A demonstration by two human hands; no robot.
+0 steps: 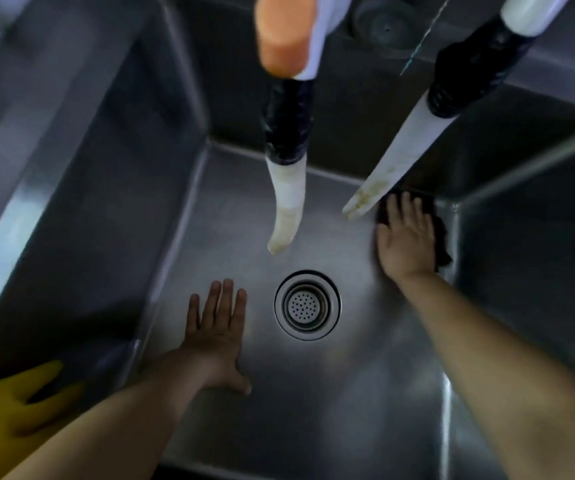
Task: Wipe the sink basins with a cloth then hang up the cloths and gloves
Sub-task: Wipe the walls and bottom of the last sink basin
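Basin: Your view looks straight down into a steel sink basin (331,393). Both of your bare forearms reach into it from the near edge.
Drain: A round perforated strainer (307,305) sits in the middle of the basin floor, between your two hands.
Right hand: Your right hand (405,239) lies flat with straight fingers in the far right corner of the basin floor. It presses down on a dark cloth (441,237). The fingers are not curled round the cloth; the palm covers most of it.
Cloth: The cloth lies on the basin floor against the right wall. Only its edges show, past your fingertips and along the outer side of your hand. This area is slightly blurred.
Left hand: Your left hand (217,336) is released and holds nothing. Its fingers are straight and close together, the thumb is spread, and the palm faces the basin floor just left of the strainer. You cannot tell whether it touches the steel.
Glove: A yellow rubber glove (5,407) lies at the lower left, over the basin's near left rim, beside your left forearm.
Hoses: Two pale hoses (287,209) with black wrapped joints hang over the basin from above. The right one (388,164) slants down so that its tip ends near your right fingertips.
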